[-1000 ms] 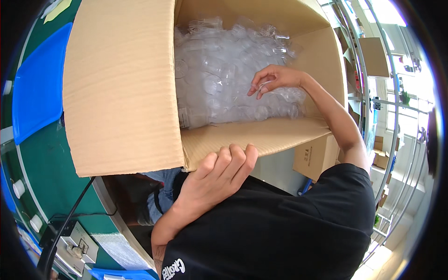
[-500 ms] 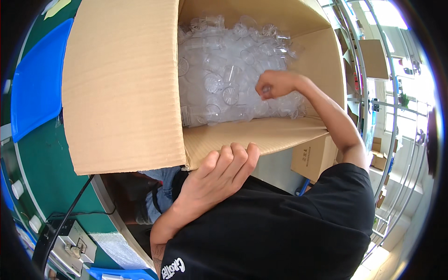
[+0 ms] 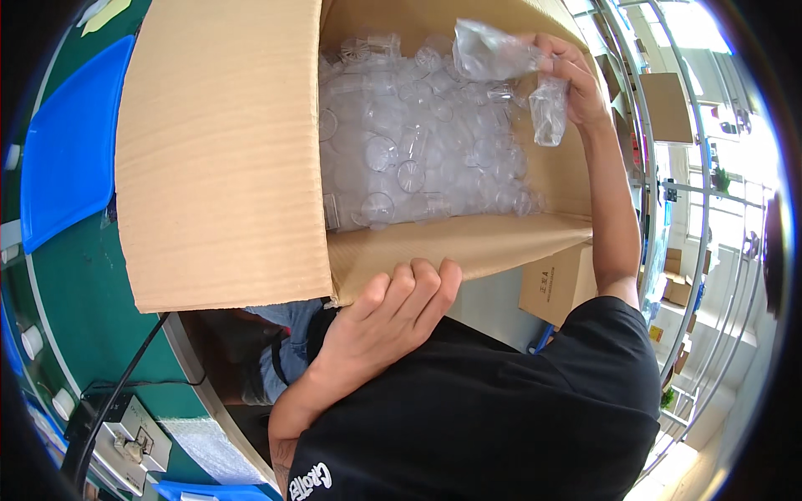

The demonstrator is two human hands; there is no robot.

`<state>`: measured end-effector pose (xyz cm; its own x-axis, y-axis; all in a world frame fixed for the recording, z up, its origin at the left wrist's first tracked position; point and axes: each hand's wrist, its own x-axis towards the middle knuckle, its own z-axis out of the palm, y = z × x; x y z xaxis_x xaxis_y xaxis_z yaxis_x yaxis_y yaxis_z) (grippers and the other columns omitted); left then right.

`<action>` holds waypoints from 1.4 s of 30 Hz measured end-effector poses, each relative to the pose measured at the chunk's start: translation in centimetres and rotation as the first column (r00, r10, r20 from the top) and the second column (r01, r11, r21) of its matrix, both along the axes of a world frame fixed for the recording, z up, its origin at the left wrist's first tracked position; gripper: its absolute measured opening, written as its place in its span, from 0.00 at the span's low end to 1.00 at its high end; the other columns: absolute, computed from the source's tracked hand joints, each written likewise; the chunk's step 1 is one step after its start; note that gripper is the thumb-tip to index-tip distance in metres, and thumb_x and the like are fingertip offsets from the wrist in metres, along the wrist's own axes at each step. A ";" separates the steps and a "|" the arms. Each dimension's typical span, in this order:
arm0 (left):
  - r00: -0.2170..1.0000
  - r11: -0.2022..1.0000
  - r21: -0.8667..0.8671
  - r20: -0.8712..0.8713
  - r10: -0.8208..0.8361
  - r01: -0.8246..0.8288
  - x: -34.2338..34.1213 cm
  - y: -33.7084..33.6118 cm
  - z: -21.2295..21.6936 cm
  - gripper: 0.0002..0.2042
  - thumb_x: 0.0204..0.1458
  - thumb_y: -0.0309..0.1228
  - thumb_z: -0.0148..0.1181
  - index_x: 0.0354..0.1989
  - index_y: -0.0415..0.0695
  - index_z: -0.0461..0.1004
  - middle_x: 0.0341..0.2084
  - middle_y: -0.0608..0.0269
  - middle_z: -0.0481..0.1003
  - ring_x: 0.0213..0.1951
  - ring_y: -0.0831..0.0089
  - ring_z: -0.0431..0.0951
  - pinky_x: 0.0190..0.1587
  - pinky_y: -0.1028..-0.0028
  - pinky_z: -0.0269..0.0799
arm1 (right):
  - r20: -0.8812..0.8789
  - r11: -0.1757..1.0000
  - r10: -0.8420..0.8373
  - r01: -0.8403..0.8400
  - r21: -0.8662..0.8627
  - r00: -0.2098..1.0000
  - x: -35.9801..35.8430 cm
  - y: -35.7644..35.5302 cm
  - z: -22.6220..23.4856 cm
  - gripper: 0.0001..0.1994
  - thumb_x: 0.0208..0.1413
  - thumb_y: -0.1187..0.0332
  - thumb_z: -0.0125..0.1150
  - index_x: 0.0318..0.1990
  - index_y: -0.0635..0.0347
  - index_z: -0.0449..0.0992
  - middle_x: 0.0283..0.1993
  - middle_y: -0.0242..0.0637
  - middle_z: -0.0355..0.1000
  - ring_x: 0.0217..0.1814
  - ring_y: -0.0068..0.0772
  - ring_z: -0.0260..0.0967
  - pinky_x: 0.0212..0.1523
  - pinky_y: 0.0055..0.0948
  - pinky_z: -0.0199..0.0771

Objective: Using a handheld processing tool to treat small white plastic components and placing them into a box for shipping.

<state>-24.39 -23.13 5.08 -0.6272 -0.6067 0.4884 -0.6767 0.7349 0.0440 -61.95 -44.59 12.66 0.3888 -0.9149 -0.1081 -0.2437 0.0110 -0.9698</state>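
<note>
Right hand (image 3: 576,79) closed on a clear plastic bag (image 3: 501,58), lifted above loose clear plastic cups (image 3: 409,159) filling the cardboard box (image 3: 217,159). Left hand (image 3: 384,321) grips the box's near wall, fingers curled over.

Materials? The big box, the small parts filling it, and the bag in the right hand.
Box: corrugated cardboard, matte brown, fluting lines visible. Parts: clear, glossy, probably moulded plastic; glass can't be excluded. Bag in right hand: thin crinkled transparent film, likely plastic.

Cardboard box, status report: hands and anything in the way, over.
Left hand grips cardboard box edge. Right hand holds clear plastic bag above clear cups. Nothing in the way.
</note>
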 end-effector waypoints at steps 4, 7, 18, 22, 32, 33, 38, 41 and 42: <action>1.000 1.000 -0.007 0.008 0.009 -0.009 -0.1 -0.1 0.1 0.15 0.62 0.33 0.56 0.58 0.54 0.72 0.39 0.76 0.69 0.43 0.83 0.71 0.54 0.74 0.60 | -0.542 0.914 0.404 -0.353 0.201 0.737 -1.3 0.4 -4.4 0.19 0.57 0.54 0.71 0.42 0.60 0.74 0.36 0.32 0.73 0.37 0.31 0.74 0.39 0.32 0.77; 1.000 1.000 0.004 0.001 0.003 -0.003 0.0 0.0 0.1 0.16 0.63 0.34 0.56 0.58 0.54 0.72 0.39 0.76 0.69 0.43 0.83 0.71 0.55 0.74 0.60 | -0.778 0.851 0.499 -0.387 0.356 0.382 -1.2 3.0 -7.3 0.24 0.59 0.47 0.72 0.43 0.62 0.81 0.35 0.40 0.79 0.39 0.43 0.79 0.43 0.41 0.80; 1.000 0.999 -0.020 0.006 -0.027 0.027 0.0 -0.2 0.1 0.15 0.64 0.34 0.55 0.59 0.52 0.72 0.39 0.75 0.70 0.43 0.82 0.71 0.54 0.75 0.60 | -0.803 0.817 0.568 -0.006 0.576 0.184 -2.9 8.5 -17.4 0.21 0.59 0.51 0.69 0.31 0.63 0.89 0.37 0.51 0.86 0.43 0.48 0.84 0.47 0.45 0.80; 1.000 1.000 0.008 0.014 -0.015 0.015 0.1 -0.1 0.0 0.16 0.64 0.33 0.55 0.59 0.52 0.72 0.39 0.75 0.70 0.42 0.82 0.71 0.54 0.75 0.61 | -0.784 0.858 0.504 -0.107 0.502 0.364 0.4 4.4 -12.4 0.12 0.58 0.61 0.65 0.31 0.59 0.88 0.36 0.46 0.84 0.44 0.43 0.82 0.51 0.39 0.78; 1.000 1.000 0.006 0.007 -0.024 0.024 0.0 -0.1 0.0 0.17 0.63 0.32 0.55 0.60 0.52 0.72 0.39 0.76 0.70 0.43 0.82 0.71 0.55 0.75 0.60 | -0.147 0.966 -0.144 0.106 -0.237 0.979 2.1 1.9 -3.4 0.10 0.52 0.71 0.61 0.21 0.63 0.75 0.40 0.36 0.84 0.46 0.23 0.75 0.51 0.27 0.74; 1.000 1.000 0.000 0.004 -0.018 0.018 0.0 -0.1 -0.1 0.17 0.63 0.32 0.55 0.60 0.52 0.72 0.39 0.76 0.70 0.43 0.82 0.71 0.55 0.75 0.60 | -0.149 0.966 -0.145 0.107 -0.237 0.978 0.3 1.4 -3.6 0.10 0.52 0.71 0.61 0.21 0.63 0.75 0.40 0.36 0.84 0.46 0.23 0.75 0.51 0.27 0.74; 1.000 1.000 -0.006 -0.004 -0.009 0.009 0.0 -0.2 0.1 0.17 0.63 0.33 0.56 0.60 0.52 0.72 0.39 0.76 0.70 0.42 0.82 0.71 0.55 0.75 0.60 | -0.812 0.985 0.119 0.033 0.168 0.571 -5.7 2.4 -7.6 0.15 0.52 0.61 0.65 0.21 0.63 0.75 0.30 0.43 0.78 0.37 0.35 0.75 0.46 0.35 0.73; 1.000 1.000 -0.001 -0.002 -0.014 0.014 -0.1 -0.3 0.0 0.16 0.64 0.33 0.56 0.59 0.52 0.73 0.39 0.76 0.70 0.42 0.83 0.71 0.55 0.75 0.60 | -0.825 0.834 0.545 0.005 0.552 0.152 -6.7 3.6 -10.7 0.24 0.57 0.48 0.68 0.28 0.66 0.84 0.36 0.48 0.83 0.38 0.47 0.79 0.47 0.47 0.77; 1.000 1.000 -0.001 -0.001 -0.017 0.017 -0.1 -0.3 0.0 0.16 0.64 0.33 0.56 0.59 0.52 0.73 0.39 0.76 0.70 0.42 0.83 0.71 0.55 0.75 0.60 | -0.823 0.832 0.547 0.002 0.554 0.152 -6.2 4.1 -11.8 0.24 0.57 0.48 0.68 0.28 0.66 0.84 0.36 0.48 0.83 0.38 0.47 0.79 0.47 0.47 0.77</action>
